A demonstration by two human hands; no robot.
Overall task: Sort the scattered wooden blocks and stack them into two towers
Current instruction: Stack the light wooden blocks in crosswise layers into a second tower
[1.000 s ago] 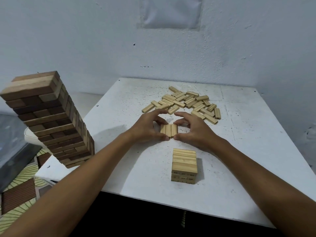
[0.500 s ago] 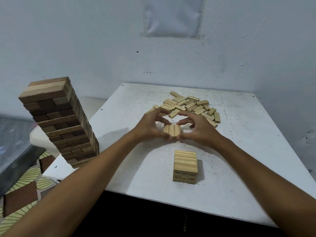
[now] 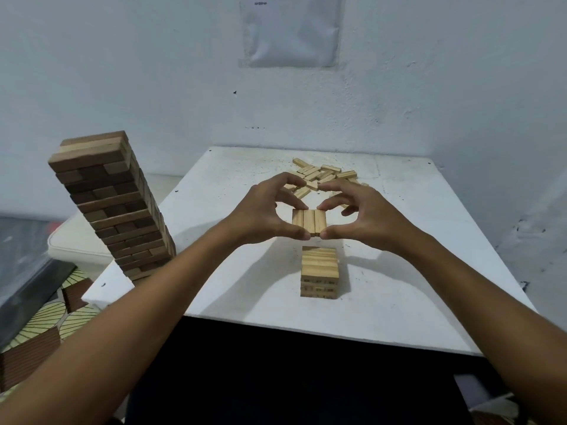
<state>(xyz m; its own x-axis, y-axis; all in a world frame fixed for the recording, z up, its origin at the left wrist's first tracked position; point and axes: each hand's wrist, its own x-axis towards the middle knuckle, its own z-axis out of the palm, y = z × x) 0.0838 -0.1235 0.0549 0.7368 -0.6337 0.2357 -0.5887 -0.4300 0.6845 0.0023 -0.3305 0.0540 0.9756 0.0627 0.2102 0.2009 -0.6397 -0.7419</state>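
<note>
the left hand (image 3: pixel 260 214) and the right hand (image 3: pixel 366 217) together pinch a row of three pale blocks (image 3: pixel 309 222) laid side by side, thumbs at the near ends and fingertips at the far ends, so the set hangs level above the tabletop (image 3: pixel 399 302). just nearer the person the short pale tower (image 3: pixel 319 271) stands on the tabletop, its top layer running crosswise to the held row. beyond the hands lies the loose pile of pale blocks (image 3: pixel 322 176), partly hidden by the fingers. the tall dark tower (image 3: pixel 113 207) stands at the tabletop's left edge and appears to lean in this wide view. the blocks look light, stiff and smooth, so the three likely stay together only under steady inward pressure at their ends; a slack pinch could let the middle one drop. faint dark marks show on the pale tower's side faces, too small to read. a paper sheet (image 3: pixel 291 29) on the wall carries a line of print at its top, also illegible.
</note>
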